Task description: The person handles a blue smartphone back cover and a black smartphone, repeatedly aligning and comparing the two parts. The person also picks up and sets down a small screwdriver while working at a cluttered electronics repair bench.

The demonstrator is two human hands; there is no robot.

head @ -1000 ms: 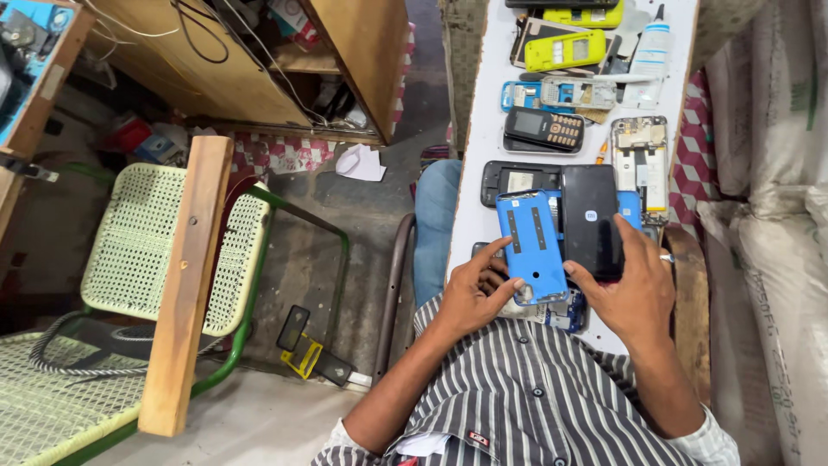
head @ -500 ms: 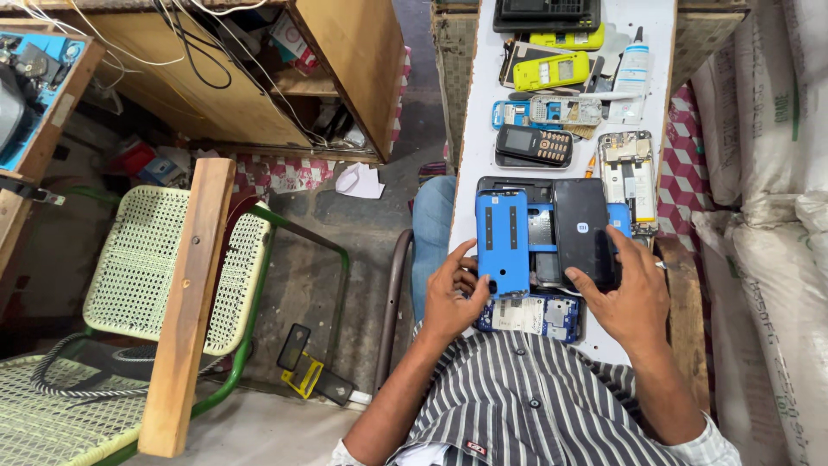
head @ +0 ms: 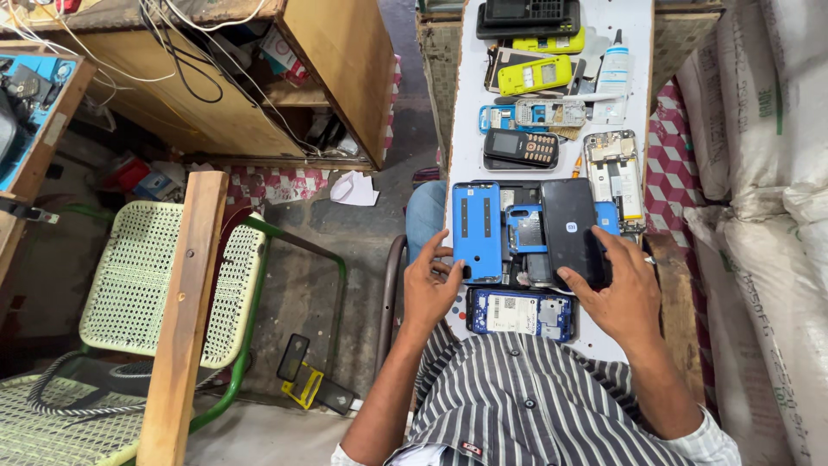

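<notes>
The black screen panel (head: 571, 242) is lying tilted over an opened phone near the front of the narrow white counter (head: 638, 26), and the person's right hand (head: 623, 292) is pressing on its lower edge, fingers spread and curled over the corner, gripping it loosely rather than lifting it clear. The left hand (head: 429, 292) is resting at the counter's left edge, its fingers half open and touching the bottom of a blue back frame (head: 477, 231) that is lying flat just beside the panel; it is steadying the frame, not clasping it. Between the two, a small blue inner frame (head: 524, 229) is showing over the phone's dark body. Judging from this, the person is sorting or fitting the parts of one dismantled phone, and the step in hand seems to be placing or removing the panel; whatever follows is calling for a careful, even hold on the thin glass so it is not flexing. Counting along the counter: one blue circuit-side phone back (head: 520, 312) just beside the striped shirt, one bare phone chassis (head: 614, 173) at the right, one black keypad phone (head: 520, 148), two yellow phone shells (head: 535, 75), one small white bottle (head: 614, 69), and one dark device (head: 528, 15) at the far end.
</notes>
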